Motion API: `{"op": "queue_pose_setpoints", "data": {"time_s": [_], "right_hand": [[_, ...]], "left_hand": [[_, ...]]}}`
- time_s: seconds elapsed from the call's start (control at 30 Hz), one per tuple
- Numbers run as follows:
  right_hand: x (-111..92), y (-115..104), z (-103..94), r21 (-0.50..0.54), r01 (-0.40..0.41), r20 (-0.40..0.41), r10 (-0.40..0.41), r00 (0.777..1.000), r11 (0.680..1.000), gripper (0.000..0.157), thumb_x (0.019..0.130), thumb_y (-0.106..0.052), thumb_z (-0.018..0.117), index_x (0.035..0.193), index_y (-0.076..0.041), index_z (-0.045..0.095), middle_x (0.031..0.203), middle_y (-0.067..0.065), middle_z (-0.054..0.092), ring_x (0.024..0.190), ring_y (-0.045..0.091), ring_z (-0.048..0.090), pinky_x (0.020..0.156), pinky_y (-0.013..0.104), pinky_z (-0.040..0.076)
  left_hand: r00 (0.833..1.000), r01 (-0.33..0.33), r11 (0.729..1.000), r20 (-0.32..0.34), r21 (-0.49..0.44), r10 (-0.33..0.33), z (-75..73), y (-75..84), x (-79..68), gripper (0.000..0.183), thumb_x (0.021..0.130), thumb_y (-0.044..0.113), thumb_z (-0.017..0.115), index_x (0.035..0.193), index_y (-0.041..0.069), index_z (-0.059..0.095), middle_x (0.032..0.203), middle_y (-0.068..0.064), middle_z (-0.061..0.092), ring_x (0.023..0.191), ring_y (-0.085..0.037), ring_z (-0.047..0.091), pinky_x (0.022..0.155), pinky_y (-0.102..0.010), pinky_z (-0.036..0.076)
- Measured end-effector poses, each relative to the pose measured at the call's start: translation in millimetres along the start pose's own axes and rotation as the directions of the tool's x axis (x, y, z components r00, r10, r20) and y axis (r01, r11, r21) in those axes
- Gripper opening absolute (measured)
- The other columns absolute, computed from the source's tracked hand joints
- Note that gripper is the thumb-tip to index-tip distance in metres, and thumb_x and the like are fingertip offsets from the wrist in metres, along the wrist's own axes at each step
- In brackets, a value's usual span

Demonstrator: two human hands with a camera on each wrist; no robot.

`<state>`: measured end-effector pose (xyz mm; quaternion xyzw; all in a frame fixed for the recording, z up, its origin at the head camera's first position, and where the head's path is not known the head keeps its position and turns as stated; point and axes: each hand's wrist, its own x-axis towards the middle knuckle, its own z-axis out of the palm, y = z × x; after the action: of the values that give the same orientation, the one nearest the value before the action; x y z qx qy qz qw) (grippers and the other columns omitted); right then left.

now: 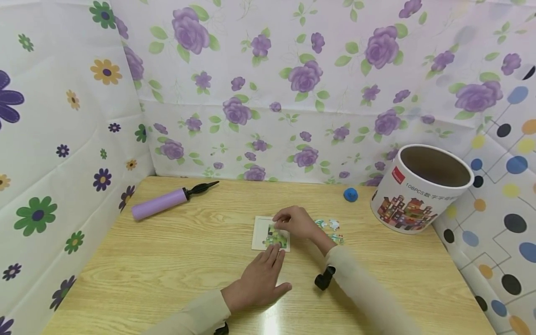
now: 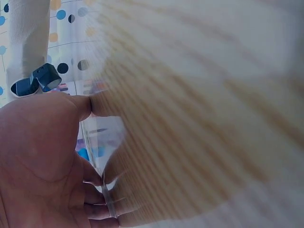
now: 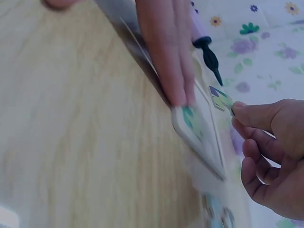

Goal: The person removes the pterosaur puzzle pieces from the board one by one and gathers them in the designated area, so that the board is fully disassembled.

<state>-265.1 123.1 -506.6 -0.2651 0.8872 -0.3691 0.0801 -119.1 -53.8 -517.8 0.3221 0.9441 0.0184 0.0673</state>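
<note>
A small white puzzle tray [image 1: 258, 236] lies on the wooden table, its lower right part filled with joined green puzzle pieces [image 1: 276, 238]. My left hand [image 1: 260, 278] rests straight fingers on the tray's near edge, thumb spread to the right. Above the tray's right side is my right hand [image 1: 296, 222]. In the right wrist view, its thumb and forefinger pinch a puzzle piece [image 3: 220, 98] with green and purple print, held apart from the tray. Several loose puzzle pieces [image 1: 334, 224] lie right of the tray, partly behind the right wrist.
A purple hand pump [image 1: 161, 204] with a black nozzle lies at the back left. Toward the back right sit a small blue toy [image 1: 350, 194] and a large white printed bucket [image 1: 412, 204]. Patterned cloth walls [image 1: 268, 93] bound the table [image 1: 176, 265] behind and on both sides.
</note>
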Motion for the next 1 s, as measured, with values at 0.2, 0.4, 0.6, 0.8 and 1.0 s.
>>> {"op": "queue_pose_setpoints", "data": {"time_s": [0.2,0.4,0.6,0.8,1.0], "right_hand": [[-14,16,-19.3,0.007,-0.014,-0.016,0.014,1.0,1.0,0.015,0.096,-0.02,0.074,0.109,-0.012,0.078,0.093,-0.005,0.073,0.082,0.01,0.065,0.074,0.032,0.055],[-32,26,-32.3,-0.014,-0.029,-0.021,0.029,0.999,0.999,0.015,0.096,-0.021,0.074,0.107,-0.012,0.078,0.09,-0.008,0.072,0.081,0.009,0.065,0.074,0.031,0.056],[-51,32,-40.2,-0.018,-0.031,-0.036,0.031,0.999,0.999,0.011,0.095,-0.02,0.075,0.104,-0.014,0.079,0.089,-0.008,0.072,0.08,0.009,0.064,0.071,0.029,0.055],[-67,38,-41.3,-0.024,-0.038,-0.025,0.037,0.999,0.999,0.012,0.095,-0.02,0.075,0.104,-0.013,0.078,0.089,-0.009,0.072,0.08,0.009,0.064,0.071,0.028,0.055],[-79,40,-36.9,-0.021,-0.075,-0.016,0.074,0.997,0.997,0.005,0.094,-0.02,0.076,0.098,-0.019,0.078,0.085,-0.012,0.07,0.079,0.009,0.063,0.073,0.028,0.054]], "left_hand": [[1.0,-0.005,1.0,0.012,0.01,0.005,-0.2,-0.3,0.5,0.085,0.104,0.063,0.038,0.159,-0.001,0.03,0.166,-0.022,0.024,0.154,-0.034,0.024,0.121,-0.044,0.03],[1.0,-0.011,1.0,0.01,0.007,0.011,-0.9,-0.4,0.7,0.085,0.104,0.063,0.039,0.159,-0.002,0.029,0.166,-0.023,0.024,0.154,-0.034,0.024,0.121,-0.045,0.03],[1.0,0.0,1.0,0.006,-0.006,0.0,0.2,0.0,0.4,0.085,0.104,0.063,0.04,0.16,-0.001,0.029,0.167,-0.022,0.023,0.155,-0.033,0.023,0.122,-0.044,0.029],[1.0,-0.006,1.0,0.007,-0.001,0.006,3.4,-0.7,1.4,0.085,0.104,0.063,0.039,0.16,-0.001,0.029,0.167,-0.021,0.023,0.155,-0.033,0.022,0.122,-0.044,0.029],[1.0,-0.024,1.0,-0.006,0.002,0.024,3.4,-1.8,1.5,0.084,0.105,0.062,0.037,0.159,-0.002,0.029,0.166,-0.024,0.023,0.154,-0.035,0.023,0.121,-0.046,0.03]]}}
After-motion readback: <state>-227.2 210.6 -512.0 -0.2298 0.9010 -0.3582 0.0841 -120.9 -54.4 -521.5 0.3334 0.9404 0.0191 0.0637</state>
